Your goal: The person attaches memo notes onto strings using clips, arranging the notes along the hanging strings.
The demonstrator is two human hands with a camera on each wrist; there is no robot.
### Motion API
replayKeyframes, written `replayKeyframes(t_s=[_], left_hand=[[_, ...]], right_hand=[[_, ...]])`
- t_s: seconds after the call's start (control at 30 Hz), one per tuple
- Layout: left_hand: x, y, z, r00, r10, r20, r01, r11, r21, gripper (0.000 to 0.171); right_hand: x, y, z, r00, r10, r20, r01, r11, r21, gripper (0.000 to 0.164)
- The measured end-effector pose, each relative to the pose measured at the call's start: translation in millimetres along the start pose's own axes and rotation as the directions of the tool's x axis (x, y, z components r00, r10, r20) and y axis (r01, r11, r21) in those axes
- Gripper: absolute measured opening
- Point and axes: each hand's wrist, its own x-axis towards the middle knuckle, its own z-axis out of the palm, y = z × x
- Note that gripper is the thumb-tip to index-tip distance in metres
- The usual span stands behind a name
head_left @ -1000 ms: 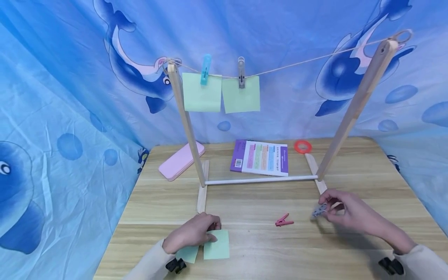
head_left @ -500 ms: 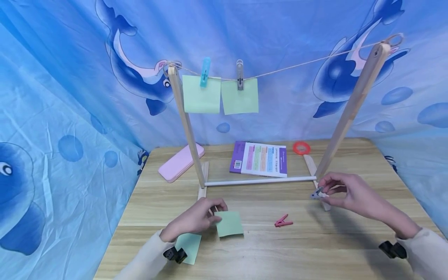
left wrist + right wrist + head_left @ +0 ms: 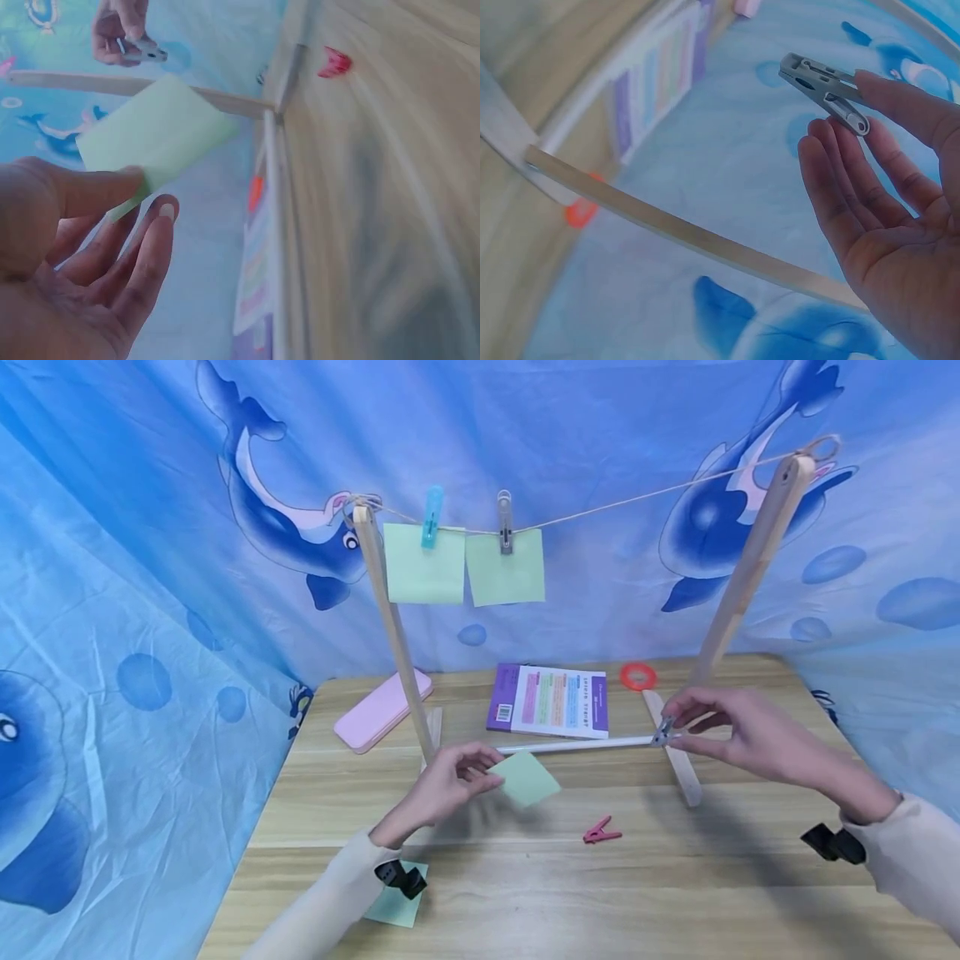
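My left hand [image 3: 450, 785] pinches a pale green sticky note [image 3: 527, 778] by its edge, thumb on top, and holds it above the table. In the left wrist view the green sticky note [image 3: 161, 131] is tilted. My right hand [image 3: 738, 735] grips a grey clothespin [image 3: 663, 731] near the foot of the right post; the right wrist view shows this grey clothespin [image 3: 825, 90] between thumb and fingers. Two green notes [image 3: 424, 572] hang on the string [image 3: 600, 516], one under a blue clothespin [image 3: 431, 518], the other under a grey one [image 3: 506, 522].
A wooden frame has a left post [image 3: 390, 618], a right post [image 3: 753, 560] and a white crossbar [image 3: 585, 745]. On the table lie a pink clothespin [image 3: 600, 832], another green note [image 3: 393, 906], a book [image 3: 551, 700], a pink case [image 3: 382, 710] and red tape [image 3: 638, 676].
My left hand has lifted the sticky note off the table and moved it forward and right. My right hand has risen with the grey clothespin, moving forward and slightly left.
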Motion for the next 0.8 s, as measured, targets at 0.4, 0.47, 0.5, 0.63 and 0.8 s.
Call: replayKeyframes(t_s=[0.4, 0.47, 0.5, 0.63, 0.8], left_hand=[[43.9, 24.6, 12.5, 0.994, 0.041, -0.104, -0.059, 0.981, -0.182, 0.021], [48.5, 27.0, 13.0, 0.99, 0.057, -0.126, -0.08, 0.978, -0.192, 0.02], [50.8, 27.9, 13.1, 0.989, 0.061, -0.136, -0.088, 0.975, -0.204, 0.02], [58.8, 34.1, 13.2, 0.983, 0.08, -0.167, -0.124, 0.954, -0.273, 0.021], [70.3, 43.6, 13.6, 0.966, 0.113, -0.234, -0.189, 0.923, -0.335, 0.023]], right_hand=[[42.5, -27.3, -38.6, 0.988, 0.0, -0.155, -0.004, 1.0, -0.026, 0.033], [48.3, -30.0, -42.9, 0.984, -0.022, -0.177, 0.019, 1.0, -0.022, 0.034], [51.1, -31.4, -44.7, 0.982, -0.034, -0.187, 0.029, 0.999, -0.025, 0.034], [61.7, -37.7, -51.5, 0.974, -0.053, -0.222, 0.053, 0.999, -0.008, 0.035], [74.0, -46.5, -61.1, 0.96, -0.074, -0.271, 0.075, 0.997, -0.005, 0.035]])
